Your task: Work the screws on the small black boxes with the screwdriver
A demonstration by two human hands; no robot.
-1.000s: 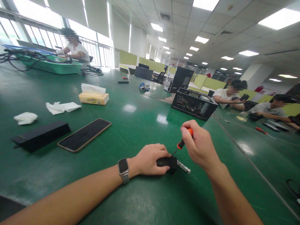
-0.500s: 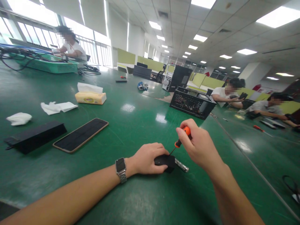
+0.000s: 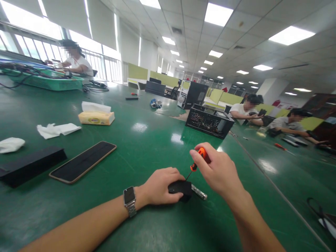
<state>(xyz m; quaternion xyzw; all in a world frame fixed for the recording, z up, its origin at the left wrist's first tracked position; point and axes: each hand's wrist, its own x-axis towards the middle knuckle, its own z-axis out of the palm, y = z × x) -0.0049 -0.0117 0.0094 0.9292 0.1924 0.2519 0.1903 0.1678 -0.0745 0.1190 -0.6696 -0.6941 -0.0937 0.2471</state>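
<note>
- Black block (image 3: 186, 189) sits on the counter (image 3: 139, 161), a shiny rod (image 3: 200, 193) just beside it.
- My left fingers (image 3: 176, 176) grip the block, thumb on the near side.
- My right fingers (image 3: 209, 149) close around the screwdriver (image 3: 194, 166), its tip by the block's far edge.
- I should press along its shaft, left fingertips clear.

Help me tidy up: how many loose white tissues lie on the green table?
2: one crumpled tissue at the picture's left edge, one flatter tissue left of the tissue pack. Folds could hide more.
</note>
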